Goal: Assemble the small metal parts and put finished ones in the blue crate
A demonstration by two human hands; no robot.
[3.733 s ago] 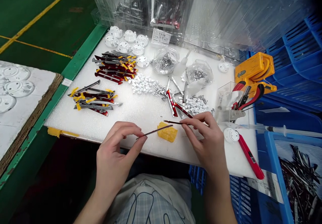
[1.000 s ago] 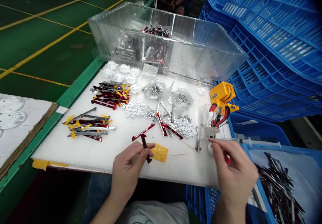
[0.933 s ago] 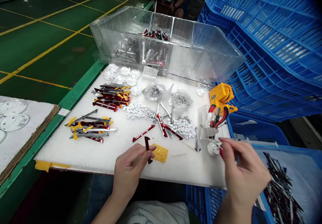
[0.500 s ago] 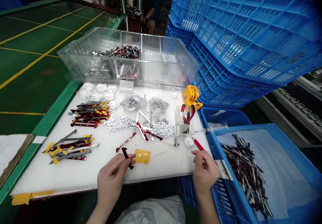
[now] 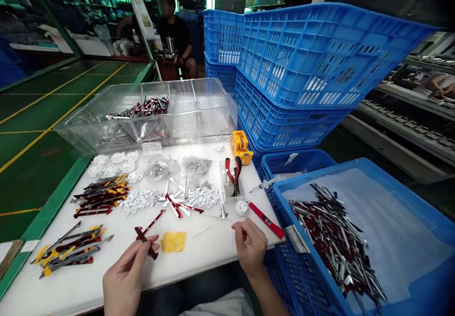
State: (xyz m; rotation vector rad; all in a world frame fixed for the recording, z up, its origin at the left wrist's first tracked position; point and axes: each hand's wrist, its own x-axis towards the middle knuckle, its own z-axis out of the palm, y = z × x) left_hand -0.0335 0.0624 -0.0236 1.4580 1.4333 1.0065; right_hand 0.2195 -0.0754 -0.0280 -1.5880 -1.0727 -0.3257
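My left hand point(image 5: 128, 268) pinches a dark red, narrow hook-ended part point(image 5: 146, 244) between thumb and fingertips, just above the white work surface. A similar red part point(image 5: 155, 219) lies right behind it, and a yellow square packet point(image 5: 173, 242) lies to its right. My right hand point(image 5: 251, 247) is closed over the table's front edge, thumb and forefinger together; whatever they may hold is too small to make out. Close by lie a white round disc point(image 5: 242, 207) and a long red tool point(image 5: 266, 220).
Taped bundles of parts point(image 5: 73, 249) and white discs point(image 5: 118, 157) occupy the left. White beads point(image 5: 137, 202) lie centrally. Behind stand a clear divided tray point(image 5: 199, 126), pliers point(image 5: 233, 176) and a yellow tape dispenser point(image 5: 241, 148). Blue crates point(image 5: 284, 60) rise on the right; a person point(image 5: 175, 34) sits beyond.
The camera view has swung up and to the right. My right hand has moved left of the red tool, which now shows fully. My left hand keeps its pinch on the dark red part.
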